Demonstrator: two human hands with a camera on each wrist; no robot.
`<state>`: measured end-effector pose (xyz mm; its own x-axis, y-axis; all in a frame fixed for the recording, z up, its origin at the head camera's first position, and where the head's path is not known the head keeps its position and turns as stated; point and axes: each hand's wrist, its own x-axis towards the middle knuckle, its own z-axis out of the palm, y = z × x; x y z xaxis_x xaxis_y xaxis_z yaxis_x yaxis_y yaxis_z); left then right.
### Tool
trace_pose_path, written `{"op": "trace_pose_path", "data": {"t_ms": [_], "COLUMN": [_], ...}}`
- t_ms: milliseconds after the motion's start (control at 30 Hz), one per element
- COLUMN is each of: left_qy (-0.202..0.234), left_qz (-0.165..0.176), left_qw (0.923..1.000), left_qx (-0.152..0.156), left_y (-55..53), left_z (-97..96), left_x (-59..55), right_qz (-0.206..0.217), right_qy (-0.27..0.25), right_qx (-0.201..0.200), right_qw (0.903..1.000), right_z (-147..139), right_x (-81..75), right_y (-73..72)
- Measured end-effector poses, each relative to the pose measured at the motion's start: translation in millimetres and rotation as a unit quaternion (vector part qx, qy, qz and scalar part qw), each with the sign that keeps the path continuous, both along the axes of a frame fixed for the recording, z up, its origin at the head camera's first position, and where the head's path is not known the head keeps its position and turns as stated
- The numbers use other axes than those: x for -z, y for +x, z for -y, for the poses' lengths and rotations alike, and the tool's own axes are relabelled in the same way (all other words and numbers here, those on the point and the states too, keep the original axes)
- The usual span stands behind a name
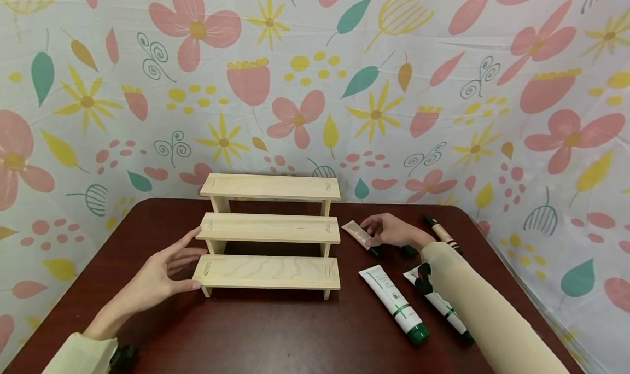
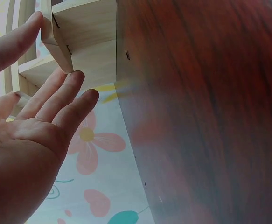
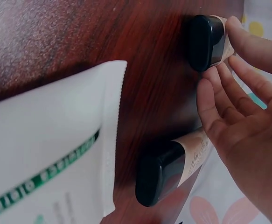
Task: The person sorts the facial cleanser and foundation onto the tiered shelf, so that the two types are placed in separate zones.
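Pale wood forms the three-tier display stand (image 1: 268, 228), which rests on a dark reddish-brown tabletop (image 1: 275, 330) and serves as the landmark for all positions given below. Its three flat treads rise stepwise towards the back, with joint marks near the tread ends. At the left end of the stand, the left hand (image 1: 155, 275) has thumb and fingers spread apart; the thumb touches the lowest tread, and the fingers lie along the ends of the lowest and middle treads.

To the right of the stand, about level with its middle tread, the small beige tube (image 1: 355, 233) lies aslant, its black cap directed away from the stand. The right hand (image 1: 394, 232) pinches this tube, thumb on one side and fingers on the other. Farther right of the stand, beneath the right wrist, is a second black-capped beige tube (image 3: 161, 172); it is largely hidden in the head view, so its exact angle to the stand is uncertain. Farthest right of the stand lies a slim beige tube with black ends (image 1: 444, 235).

To the right of the lowest tread, the nearer white tube (image 1: 389, 297) lies obliquely, its green cap pointing away from the stand. Beyond it, a farther white tube (image 1: 445, 308) is partly covered by the pale right sleeve (image 1: 477, 297). Behind the stand hangs a white floral cloth (image 1: 305, 35).
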<state>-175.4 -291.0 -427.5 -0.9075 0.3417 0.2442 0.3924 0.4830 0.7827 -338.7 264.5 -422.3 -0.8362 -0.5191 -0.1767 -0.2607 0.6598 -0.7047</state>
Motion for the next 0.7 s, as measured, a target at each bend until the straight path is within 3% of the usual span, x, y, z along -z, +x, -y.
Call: {"op": "trace_pose_path", "data": {"t_ms": [700], "left_qy": [0.008], "left_qz": [-0.005], "left_qw": [0.9999], "left_qx": [0.004], "left_y": [-0.9], "left_z": [0.8], "left_x": [2.1], "right_qz": [0.019], "right_qy": [0.010], "right_qx": [-0.010], "right_qw": [0.9997], "right_z": [3.2], "right_x": [-3.3], "right_y": [2.0]}}
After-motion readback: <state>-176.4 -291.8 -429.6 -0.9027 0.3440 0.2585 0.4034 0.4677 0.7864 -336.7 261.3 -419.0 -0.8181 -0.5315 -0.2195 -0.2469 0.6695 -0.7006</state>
